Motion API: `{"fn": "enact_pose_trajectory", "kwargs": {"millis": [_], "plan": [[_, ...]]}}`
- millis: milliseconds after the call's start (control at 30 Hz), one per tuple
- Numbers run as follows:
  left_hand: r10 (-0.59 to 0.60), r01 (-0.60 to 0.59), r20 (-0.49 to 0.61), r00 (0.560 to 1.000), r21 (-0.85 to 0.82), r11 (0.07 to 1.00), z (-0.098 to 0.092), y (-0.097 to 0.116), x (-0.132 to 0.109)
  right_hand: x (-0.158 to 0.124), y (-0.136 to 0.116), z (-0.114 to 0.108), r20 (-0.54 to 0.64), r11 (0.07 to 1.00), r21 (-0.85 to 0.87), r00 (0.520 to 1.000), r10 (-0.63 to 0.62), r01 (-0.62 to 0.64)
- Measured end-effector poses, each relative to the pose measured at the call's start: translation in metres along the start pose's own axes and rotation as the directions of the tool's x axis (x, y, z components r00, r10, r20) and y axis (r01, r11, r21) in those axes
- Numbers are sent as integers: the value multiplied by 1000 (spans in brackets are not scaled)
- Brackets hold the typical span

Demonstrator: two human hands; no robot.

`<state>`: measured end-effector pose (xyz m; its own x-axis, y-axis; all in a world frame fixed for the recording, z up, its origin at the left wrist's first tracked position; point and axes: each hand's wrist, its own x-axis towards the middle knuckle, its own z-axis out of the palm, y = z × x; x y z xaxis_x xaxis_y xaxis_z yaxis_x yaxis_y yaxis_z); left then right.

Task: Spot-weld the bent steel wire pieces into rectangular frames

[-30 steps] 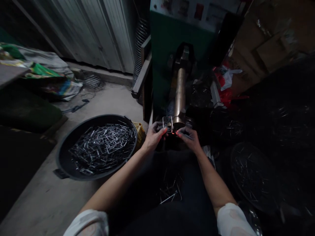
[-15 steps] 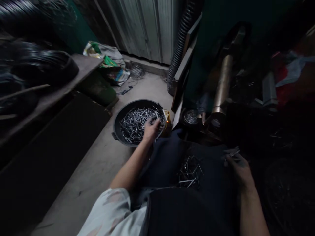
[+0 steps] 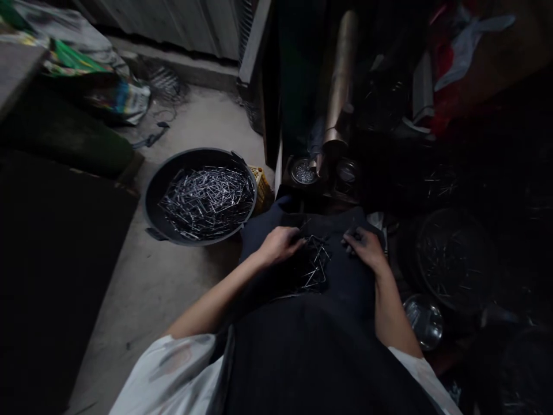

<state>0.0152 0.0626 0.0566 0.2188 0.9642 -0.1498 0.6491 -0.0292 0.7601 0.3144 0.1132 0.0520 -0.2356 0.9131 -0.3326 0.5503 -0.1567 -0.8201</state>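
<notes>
Over the dark cloth [image 3: 345, 288] across my lap, both hands are close to a small pile of thin bent metal rods [image 3: 317, 265]. My left hand [image 3: 281, 245] touches the pile's left upper edge, its fingers closed; what they hold is too dark to make out. Right of the pile, my right hand [image 3: 366, 246] is curled with darkened fingertips pinched together, and any small piece between them cannot be made out. To the left, a wide black basin [image 3: 156, 199] holds a large heap of similar shiny metal rods [image 3: 211, 199].
A yellow crate [image 3: 261, 185] stands against the basin's right side. Ahead are a brass-coloured cylinder [image 3: 341, 86] and a small dish of metal bits [image 3: 303, 172]. A shiny metal bowl [image 3: 425, 323] and a dark round container [image 3: 453, 259] lie to the right. Printed sacks [image 3: 103, 86] lie at upper left.
My left hand has left the basin and come to the pile on my lap. My right hand has moved inward; the bunch of rods seen in it before no longer shows. The view has turned right.
</notes>
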Motion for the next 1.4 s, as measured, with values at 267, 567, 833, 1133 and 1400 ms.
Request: {"fn": "enact_pose_trajectory", "kwargs": {"millis": [267, 567, 833, 1133, 1400], "plan": [[57, -170, 272, 961, 415, 894, 32, 21, 46, -3, 5, 1, -72, 990, 125, 996, -50, 59], [91, -264, 362, 928, 463, 846, 35, 35, 45, -7, 8, -1, -142, 994, 64, 987, -80, 90], [258, -341, 280, 924, 302, 890, 3, 41, 9, -20, -30, 28, 74, 945, -24, 943, -325, 327], [234, -242, 80, 969, 107, 964, -6, 49, 13, -29, -41, 38, 40, 922, 7, 921, -388, 388], [33, -47, 51, 998, 304, 952, -3, 31, -1, -10, -45, 45, 6, 926, -22, 926, -377, 377]]}}
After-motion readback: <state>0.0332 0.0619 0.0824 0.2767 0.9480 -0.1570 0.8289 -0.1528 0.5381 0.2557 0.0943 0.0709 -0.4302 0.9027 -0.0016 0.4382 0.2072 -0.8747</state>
